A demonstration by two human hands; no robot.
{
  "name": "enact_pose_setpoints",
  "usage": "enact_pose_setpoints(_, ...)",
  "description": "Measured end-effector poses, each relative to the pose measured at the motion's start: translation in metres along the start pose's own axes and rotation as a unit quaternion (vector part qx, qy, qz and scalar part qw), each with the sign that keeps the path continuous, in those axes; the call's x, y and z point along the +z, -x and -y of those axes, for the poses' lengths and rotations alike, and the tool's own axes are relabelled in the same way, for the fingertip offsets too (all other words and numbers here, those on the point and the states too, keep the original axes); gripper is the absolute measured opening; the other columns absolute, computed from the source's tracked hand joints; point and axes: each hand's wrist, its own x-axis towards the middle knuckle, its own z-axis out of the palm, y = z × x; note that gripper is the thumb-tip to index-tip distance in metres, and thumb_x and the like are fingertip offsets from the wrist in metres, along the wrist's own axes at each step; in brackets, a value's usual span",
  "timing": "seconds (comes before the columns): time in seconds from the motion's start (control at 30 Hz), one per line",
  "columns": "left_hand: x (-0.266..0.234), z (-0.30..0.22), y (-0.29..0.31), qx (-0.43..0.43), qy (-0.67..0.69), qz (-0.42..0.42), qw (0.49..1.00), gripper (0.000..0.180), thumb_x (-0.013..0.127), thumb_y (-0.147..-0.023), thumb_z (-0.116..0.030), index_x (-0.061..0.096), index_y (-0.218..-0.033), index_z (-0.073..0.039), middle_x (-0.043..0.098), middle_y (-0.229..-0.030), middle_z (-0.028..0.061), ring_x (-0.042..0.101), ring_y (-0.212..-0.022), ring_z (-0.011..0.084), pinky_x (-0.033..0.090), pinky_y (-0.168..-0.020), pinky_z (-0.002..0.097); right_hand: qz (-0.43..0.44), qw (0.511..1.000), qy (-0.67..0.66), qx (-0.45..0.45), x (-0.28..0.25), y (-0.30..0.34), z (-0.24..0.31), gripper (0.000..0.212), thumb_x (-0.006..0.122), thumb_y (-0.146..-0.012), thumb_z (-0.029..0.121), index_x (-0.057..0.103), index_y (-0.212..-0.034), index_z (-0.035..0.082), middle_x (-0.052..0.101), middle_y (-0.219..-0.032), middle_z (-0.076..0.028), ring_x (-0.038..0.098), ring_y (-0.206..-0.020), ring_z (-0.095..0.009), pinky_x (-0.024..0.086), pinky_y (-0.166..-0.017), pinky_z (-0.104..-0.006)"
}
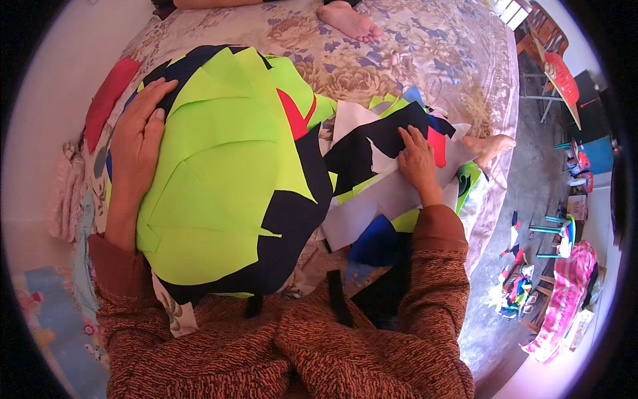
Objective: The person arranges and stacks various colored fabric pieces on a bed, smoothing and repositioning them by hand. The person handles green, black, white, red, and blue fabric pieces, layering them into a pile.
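A large rounded heap of cut fabric pieces (212, 179), neon yellow-green on top with black below and a bit of red, sits on the bed in front of me. My left hand (138, 133) lies along its left side, fingers stretched out over the cloth. To the right is a looser pile of scraps in black, white, grey, blue, red and green. On a black fabric piece (355, 147) in that pile rests my right hand (419, 159), its fingers apart and slightly bent, touching the cloth. A grey fabric piece (362, 216) lies beneath its wrist.
The bed has a floral sheet (292, 40). A bare foot (349, 21) shows at the far side, another bare foot (490, 147) by the right edge. Red cloth (109, 96) lies at the left wall. Fabric scraps (517, 289), stools and a pink-covered seat (565, 292) stand on the floor at right.
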Motion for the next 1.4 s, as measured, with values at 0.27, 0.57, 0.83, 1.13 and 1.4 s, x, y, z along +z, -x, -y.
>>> enact_pose_setpoints(0.27, 0.001, 0.000, 0.001, -0.006, 0.030, 0.002, 1.000, 0.035, 0.044, -0.089, -0.009, 0.061, -0.119, -0.003, 0.058, -0.126, 0.0179, 0.051, -0.121, 0.0293, 0.034, -0.105, 0.0353, 0.085, 0.985, -0.114, -0.093, 0.002, -0.010, 0.040, 0.066, 0.058, -0.072, 0.008, 0.046, -0.137, 0.018, 0.040, -0.143, -0.013, 0.037, -0.134, -0.030, 0.029, -0.107, -0.0512)
enact_pose_setpoints(0.57, -0.001, -0.003, 0.001, -0.006, 0.021, -0.004, 1.000, 0.034, 0.046, -0.088, -0.009, 0.061, -0.118, -0.002, 0.058, -0.125, 0.0181, 0.052, -0.120, 0.0294, 0.035, -0.105, 0.0352, 0.090, 0.983, -0.054, -0.150, 0.018, -0.009, 0.056, 0.034, 0.064, -0.079, 0.010, 0.067, -0.110, 0.024, 0.045, -0.141, -0.006, 0.038, -0.133, -0.029, 0.031, -0.104, -0.0533)
enact_pose_setpoints(0.83, 0.001, -0.002, 0.000, 0.007, 0.019, -0.023, 1.000, 0.032, 0.048, -0.088, -0.011, 0.063, -0.116, -0.004, 0.061, -0.121, 0.0175, 0.055, -0.118, 0.0295, 0.038, -0.102, 0.0348, -0.065, 0.885, -0.450, 0.102, 0.011, -0.014, 0.062, 0.011, 0.065, -0.086, 0.019, 0.066, -0.092, 0.010, 0.066, -0.113, -0.008, 0.059, -0.110, -0.026, 0.039, -0.097, -0.0436)
enact_pose_setpoints(1.13, 0.001, 0.002, -0.001, 0.021, 0.013, -0.026, 0.999, 0.032, 0.049, -0.088, -0.012, 0.063, -0.116, -0.004, 0.062, -0.120, 0.0173, 0.056, -0.117, 0.0306, 0.040, -0.100, 0.0345, -0.013, 0.995, -0.081, 0.047, 0.018, 0.004, 0.080, 0.032, 0.074, -0.075, 0.028, 0.065, -0.099, 0.008, 0.057, -0.120, -0.013, 0.051, -0.116, -0.030, 0.036, -0.097, -0.0453)
enact_pose_setpoints(1.4, 0.001, 0.002, -0.001, 0.015, 0.025, -0.022, 0.999, 0.032, 0.048, -0.089, -0.013, 0.063, -0.116, -0.004, 0.061, -0.121, 0.0168, 0.055, -0.117, 0.0298, 0.039, -0.100, 0.0344, -0.069, 0.835, -0.512, 0.188, 0.035, -0.003, 0.067, 0.009, 0.064, -0.087, 0.009, 0.063, -0.095, 0.005, 0.065, -0.093, -0.006, 0.060, -0.084, -0.012, 0.045, -0.073, -0.0208)
